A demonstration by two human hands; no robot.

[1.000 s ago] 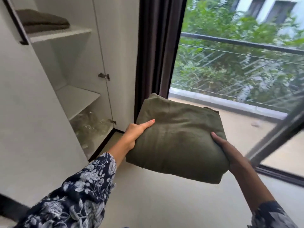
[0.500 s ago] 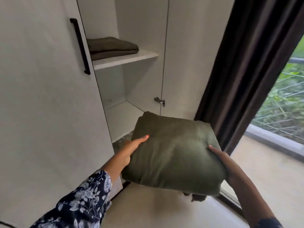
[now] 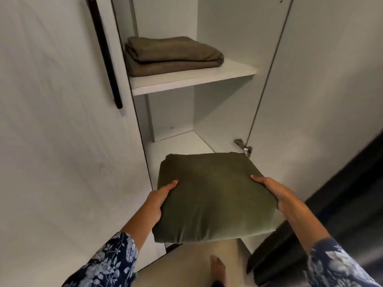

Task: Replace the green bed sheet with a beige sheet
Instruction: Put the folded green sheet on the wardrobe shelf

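Note:
A folded green bed sheet (image 3: 213, 197) is held flat between both hands in front of an open wardrobe, its far edge at the lower shelf (image 3: 176, 148). My left hand (image 3: 160, 196) grips its left edge, thumb on top. My right hand (image 3: 273, 188) grips the right edge the same way. Folded beige sheets (image 3: 172, 54) lie stacked on the upper shelf (image 3: 192, 80), above and beyond the green one.
The white wardrobe door (image 3: 62, 121) with a black handle (image 3: 104, 52) stands on the left. The other door (image 3: 323, 79) hangs open on the right with a hinge (image 3: 243, 147). A dark curtain (image 3: 342, 214) fills the lower right. My bare foot (image 3: 217, 268) stands on the beige floor.
The view swung left from the window to the wardrobe. Both hands carried the green sheet closer to the open compartment, up to the lower shelf.

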